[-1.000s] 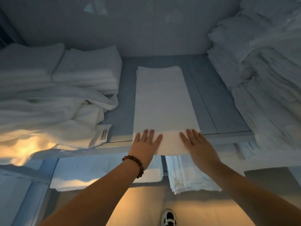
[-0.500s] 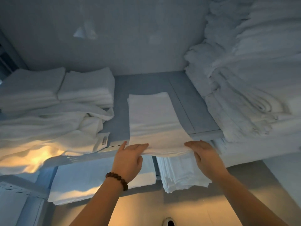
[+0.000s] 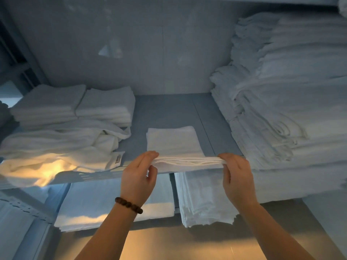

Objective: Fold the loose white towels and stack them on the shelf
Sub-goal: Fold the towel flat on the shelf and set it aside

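Head view: each hand, left hand (image 3: 138,180) and right hand (image 3: 237,177), pinches the soft, layered towel (image 3: 174,142) (rectangular).

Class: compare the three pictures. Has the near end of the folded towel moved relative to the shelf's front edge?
Yes. The towel near end, earlier flat and overhanging the shelf front edge, is now lifted, pinched by the left hand and right hand.

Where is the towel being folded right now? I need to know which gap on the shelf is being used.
In the head view the folded towel lies mid-shelf at the front edge, between the left piles and the tall right stack, pinched by both hands.
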The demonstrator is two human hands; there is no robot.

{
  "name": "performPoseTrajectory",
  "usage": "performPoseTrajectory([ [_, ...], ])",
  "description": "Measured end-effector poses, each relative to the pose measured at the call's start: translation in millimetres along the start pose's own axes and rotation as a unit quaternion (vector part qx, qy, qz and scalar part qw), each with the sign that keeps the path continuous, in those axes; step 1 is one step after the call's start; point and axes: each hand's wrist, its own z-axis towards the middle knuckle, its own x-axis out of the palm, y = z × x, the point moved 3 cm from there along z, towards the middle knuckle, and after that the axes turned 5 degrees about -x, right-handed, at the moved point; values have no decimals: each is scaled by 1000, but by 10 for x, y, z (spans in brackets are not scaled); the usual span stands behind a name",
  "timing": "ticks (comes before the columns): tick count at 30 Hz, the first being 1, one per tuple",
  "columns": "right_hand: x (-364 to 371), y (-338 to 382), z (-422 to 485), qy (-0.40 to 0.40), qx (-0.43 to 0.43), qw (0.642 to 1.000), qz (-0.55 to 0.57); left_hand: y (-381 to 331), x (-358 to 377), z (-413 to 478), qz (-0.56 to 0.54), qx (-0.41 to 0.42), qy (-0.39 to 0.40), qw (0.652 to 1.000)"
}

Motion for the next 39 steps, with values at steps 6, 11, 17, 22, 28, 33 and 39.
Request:
performPoseTrajectory([
  [6, -133, -101, 27, -54, -11, 998, 11, -254, -41, -54, 28, 0, -36, 999],
  [11, 28, -170, 115, -35, 24, 998, 45, -199, -5, -31, 36, -36, -43, 998],
  [17, 424, -314, 323, -20, 111, 986, 127, 73, 142, 157, 29, -90, -48, 994],
  [22, 881, -525, 634, -30, 170, 972, 161, 412, 412, 541, 7, -123, -57, 991],
  [28, 1506, -809, 931, -10, 202, 971, 126, 899, 898, 1026, -5, -200, -1, 980],
  [33, 1974, -1067, 1063, 52, 197, 976, 76, 1226, 1349, 1203, 9, -219, 56, 974],
  [39, 2506, -1390, 1126, 122, 195, 973, 32, 1641, 1911, 1346, 15, -265, 94, 960],
])
